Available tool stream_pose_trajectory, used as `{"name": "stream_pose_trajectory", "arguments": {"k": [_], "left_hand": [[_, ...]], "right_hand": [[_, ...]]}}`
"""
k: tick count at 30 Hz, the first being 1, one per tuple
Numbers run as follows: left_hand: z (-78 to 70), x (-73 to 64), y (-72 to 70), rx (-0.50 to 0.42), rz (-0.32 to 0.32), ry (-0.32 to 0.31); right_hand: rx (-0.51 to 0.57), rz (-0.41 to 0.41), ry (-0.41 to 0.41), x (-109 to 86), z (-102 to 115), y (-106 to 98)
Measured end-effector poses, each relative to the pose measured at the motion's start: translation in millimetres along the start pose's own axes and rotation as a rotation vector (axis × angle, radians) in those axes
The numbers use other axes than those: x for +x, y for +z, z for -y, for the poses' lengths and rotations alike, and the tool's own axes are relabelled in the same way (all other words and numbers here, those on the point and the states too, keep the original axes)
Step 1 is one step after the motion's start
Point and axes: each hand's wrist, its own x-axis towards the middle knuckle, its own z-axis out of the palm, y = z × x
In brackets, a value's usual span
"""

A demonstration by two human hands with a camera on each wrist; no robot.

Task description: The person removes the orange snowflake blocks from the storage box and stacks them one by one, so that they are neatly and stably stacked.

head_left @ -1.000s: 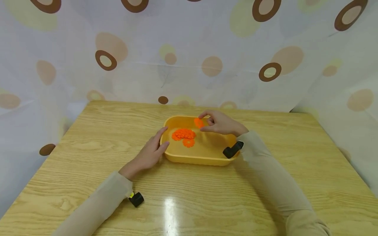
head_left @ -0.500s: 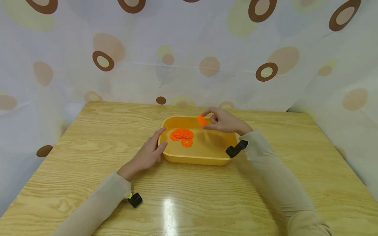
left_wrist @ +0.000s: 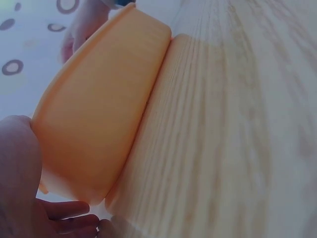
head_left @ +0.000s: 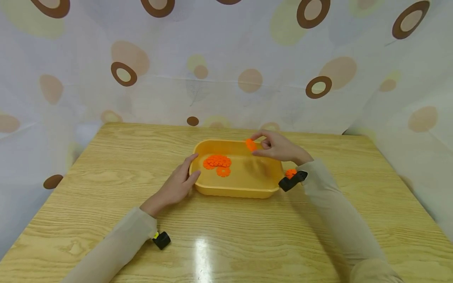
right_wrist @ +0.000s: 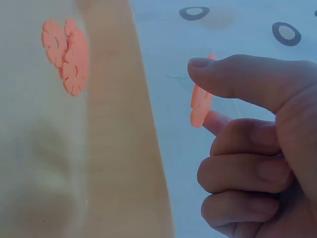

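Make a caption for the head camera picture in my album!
Right hand pinches an orange disc; left hand touches the yellow tray where more orange discs lie.

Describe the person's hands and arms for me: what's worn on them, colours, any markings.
Both the left hand and right hand are bare, with no gloves. Long, plain beige sleeves cover the arms. Each wrist carries a small black device; the left one shows a yellow spot. No cables are visible.
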Motion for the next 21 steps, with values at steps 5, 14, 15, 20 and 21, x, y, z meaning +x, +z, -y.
{"name": "stream_pose_trajectory", "arguments": {"k": [5, 14, 15, 20, 21], "left_hand": [[-0.5, -0.3, 0.6, 0.014, -0.002, -0.004], [-1.7, -1.5, 0.5, -0.007, -0.002, -0.008], [-1.7, -1.5, 0.5, -0.005, -0.002, -0.009], [-1.4, -0.8, 0.3, 0.008, -0.001, -0.016], [-1.4, -0.7, 0.2, 0.007, 0.0, -0.018]], "right_hand": [[0.017, -0.022, 0.021, -11.2, -9.1, -4.1], [0.103, -0.057, 0.05, -34.8, -28.6, -8.5], [0.1, -0.062, 0.06, -37.4, -30.5, -9.2], [0.088, -0.098, 0.104, -50.2, -38.3, -15.3], [0.091, -0.106, 0.109, -52.3, -39.8, -16.5]]}}
